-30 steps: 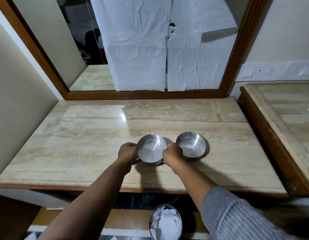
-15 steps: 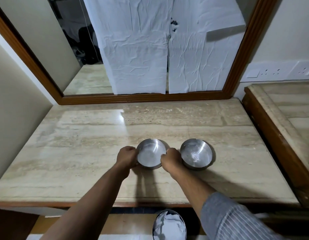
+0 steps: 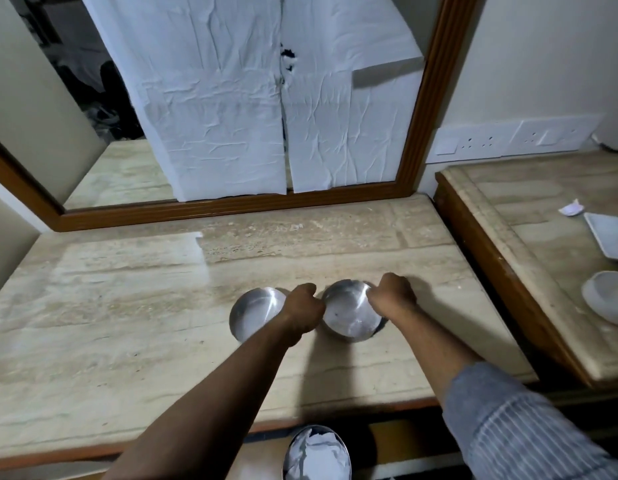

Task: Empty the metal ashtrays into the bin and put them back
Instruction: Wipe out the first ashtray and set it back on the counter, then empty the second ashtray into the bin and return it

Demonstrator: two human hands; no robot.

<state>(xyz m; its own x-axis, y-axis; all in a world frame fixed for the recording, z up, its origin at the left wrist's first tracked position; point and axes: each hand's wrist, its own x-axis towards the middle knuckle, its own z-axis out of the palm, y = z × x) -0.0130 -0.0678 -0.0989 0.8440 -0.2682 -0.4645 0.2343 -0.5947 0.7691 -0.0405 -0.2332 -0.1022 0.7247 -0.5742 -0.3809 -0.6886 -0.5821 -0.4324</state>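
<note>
Two round metal ashtrays sit side by side on the marble table (image 3: pixel 127 306). The left ashtray (image 3: pixel 255 315) stands free, its right rim hidden behind my left hand (image 3: pixel 302 308). Both hands grip the right ashtray (image 3: pixel 349 317): my left hand closes on its left rim and my right hand (image 3: pixel 392 294) on its right rim. Pale dusty residue shows inside this ashtray. The bin (image 3: pixel 316 453), holding crumpled white paper, stands on the floor below the table's front edge.
A wood-framed mirror covered with white paper (image 3: pixel 266 98) backs the table. To the right is a higher marble side table (image 3: pixel 525 209) with a white tray (image 3: pixel 612 237), a white dish (image 3: pixel 609 299) and a paper scrap (image 3: pixel 570 209). Wall sockets (image 3: pixel 508 138) sit behind it.
Both hands let go of the left ashtray, which now rests on the table, and shifted right onto the right ashtray. The view turned to the right.
</note>
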